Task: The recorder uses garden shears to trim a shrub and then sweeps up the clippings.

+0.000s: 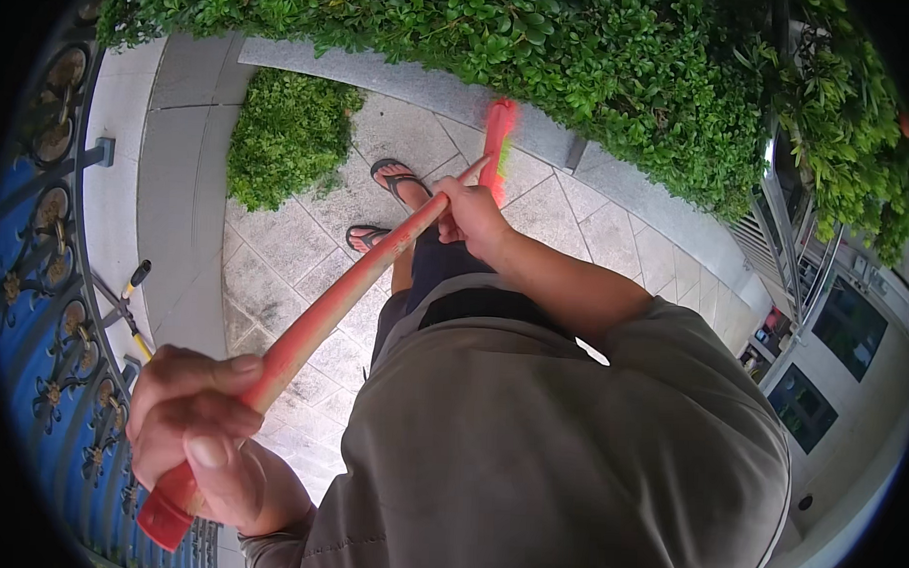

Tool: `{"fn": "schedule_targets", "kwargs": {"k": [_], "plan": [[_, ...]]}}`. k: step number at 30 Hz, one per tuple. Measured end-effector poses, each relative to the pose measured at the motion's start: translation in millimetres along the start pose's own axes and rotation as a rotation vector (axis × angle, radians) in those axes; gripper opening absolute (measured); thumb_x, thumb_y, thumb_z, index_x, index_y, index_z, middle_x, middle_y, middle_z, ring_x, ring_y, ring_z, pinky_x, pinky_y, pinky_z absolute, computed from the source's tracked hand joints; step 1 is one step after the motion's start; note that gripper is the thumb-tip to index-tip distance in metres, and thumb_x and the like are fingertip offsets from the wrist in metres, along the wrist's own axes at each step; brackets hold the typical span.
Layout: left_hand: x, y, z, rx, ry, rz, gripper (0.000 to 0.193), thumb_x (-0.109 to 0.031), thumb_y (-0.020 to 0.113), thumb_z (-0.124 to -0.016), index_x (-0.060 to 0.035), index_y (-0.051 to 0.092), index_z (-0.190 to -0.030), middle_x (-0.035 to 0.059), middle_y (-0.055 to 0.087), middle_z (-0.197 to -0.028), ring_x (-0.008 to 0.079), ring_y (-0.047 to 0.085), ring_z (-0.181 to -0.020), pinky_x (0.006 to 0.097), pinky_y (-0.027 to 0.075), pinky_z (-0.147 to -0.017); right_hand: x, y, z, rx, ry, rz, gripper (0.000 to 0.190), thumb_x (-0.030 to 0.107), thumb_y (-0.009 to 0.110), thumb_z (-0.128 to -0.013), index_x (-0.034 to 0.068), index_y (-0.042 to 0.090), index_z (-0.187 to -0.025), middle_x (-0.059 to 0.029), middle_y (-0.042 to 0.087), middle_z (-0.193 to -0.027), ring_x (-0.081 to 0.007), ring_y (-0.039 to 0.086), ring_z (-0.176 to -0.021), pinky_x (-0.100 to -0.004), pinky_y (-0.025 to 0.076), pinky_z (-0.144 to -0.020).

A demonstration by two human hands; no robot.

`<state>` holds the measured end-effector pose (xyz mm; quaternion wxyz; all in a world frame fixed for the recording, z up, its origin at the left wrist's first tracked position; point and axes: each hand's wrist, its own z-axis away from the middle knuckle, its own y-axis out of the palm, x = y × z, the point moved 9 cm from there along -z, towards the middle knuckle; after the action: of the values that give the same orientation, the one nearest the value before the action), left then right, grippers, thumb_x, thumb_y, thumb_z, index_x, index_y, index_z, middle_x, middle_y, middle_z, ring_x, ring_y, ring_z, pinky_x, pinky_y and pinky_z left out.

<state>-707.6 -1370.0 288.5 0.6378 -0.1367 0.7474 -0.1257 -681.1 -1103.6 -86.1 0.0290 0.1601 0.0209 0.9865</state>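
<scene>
My left hand is closed around the upper part of a long broom handle, just short of its red end cap. Farther down, my right hand grips the same worn red-and-pale handle. Beyond it, the red broom head with pink and yellow-green bristles is over the paving, close to a stone kerb; its outline is blurred. To the left of the broom head, my feet stand on the paving in black flip-flops.
A dense leafy hedge overhangs the kerb. A low mass of green foliage sits on the stone paving. At left stands an ornate metal gate with blue backing, beside a yellow-and-black pole. A building is at right.
</scene>
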Motion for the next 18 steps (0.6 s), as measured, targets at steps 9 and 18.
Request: {"fn": "schedule_targets", "kwargs": {"k": [9,18], "plan": [[145,118,-17,-0.072,-0.507,0.146,0.014,-0.008,0.071,-0.091,0.0064,0.072,-0.091,0.0113,0.066,-0.074,0.0154,0.063,-0.069,0.0288,0.051,-0.061,-11,-123,-146,-0.292,-0.023,-0.101,0.022,0.025,0.058,-0.086,0.007,0.060,-0.073,-0.0083,0.061,-0.064,-0.0179,0.055,-0.050,-0.0365,0.050,-0.050],[2,-65,23,-0.344,-0.099,-0.312,0.045,-0.025,0.038,-0.101,-0.0022,0.046,-0.064,0.0210,0.063,-0.076,0.0191,0.057,-0.065,0.0279,0.045,-0.056,42,140,-38,0.227,-0.145,-0.098,0.025,0.025,0.065,-0.086,0.002,0.061,-0.076,-0.0075,0.057,-0.061,-0.0182,0.055,-0.045,-0.0348,0.047,-0.041]]}}
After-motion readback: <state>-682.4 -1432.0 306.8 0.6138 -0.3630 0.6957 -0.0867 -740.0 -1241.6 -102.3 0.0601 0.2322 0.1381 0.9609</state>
